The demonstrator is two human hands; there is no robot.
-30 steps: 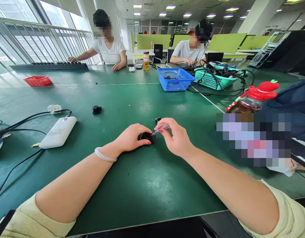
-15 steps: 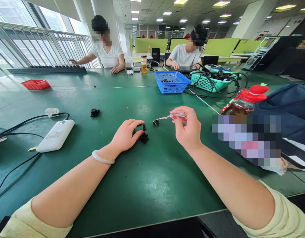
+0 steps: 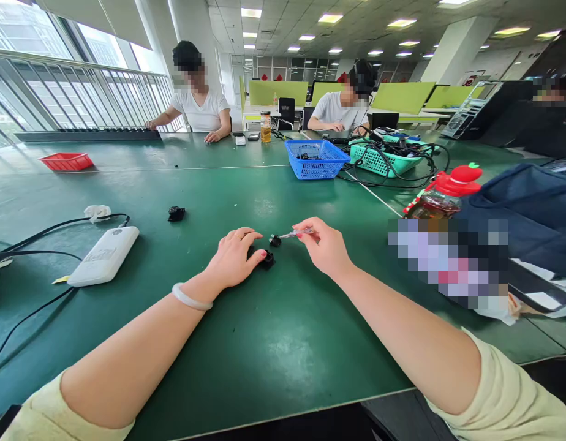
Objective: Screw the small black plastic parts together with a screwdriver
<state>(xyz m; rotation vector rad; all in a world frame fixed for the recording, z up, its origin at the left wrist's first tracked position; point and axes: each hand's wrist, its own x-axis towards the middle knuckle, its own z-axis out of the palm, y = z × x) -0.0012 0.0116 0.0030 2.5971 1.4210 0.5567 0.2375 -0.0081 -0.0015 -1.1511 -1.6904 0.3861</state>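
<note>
In my right hand is a slim screwdriver with a clear handle, pinched between thumb and fingers and pointing left. Its tip meets a small black part, which sits just beside my left fingertips. My left hand rests low over the table, thumb and fingers around a black plastic piece. Much of that piece is hidden by the hand. Another small black part lies farther left on the green table.
To the left lie a white power bank with black cables and a red tray. Blue and green baskets stand at the back. A red-lidded bottle and a dark blue bag are on the right. Two people sit across the table.
My right hand has moved left and down with the screwdriver, and the small black part at its tip has come nearer my left hand. My left hand has lowered over its black piece.
</note>
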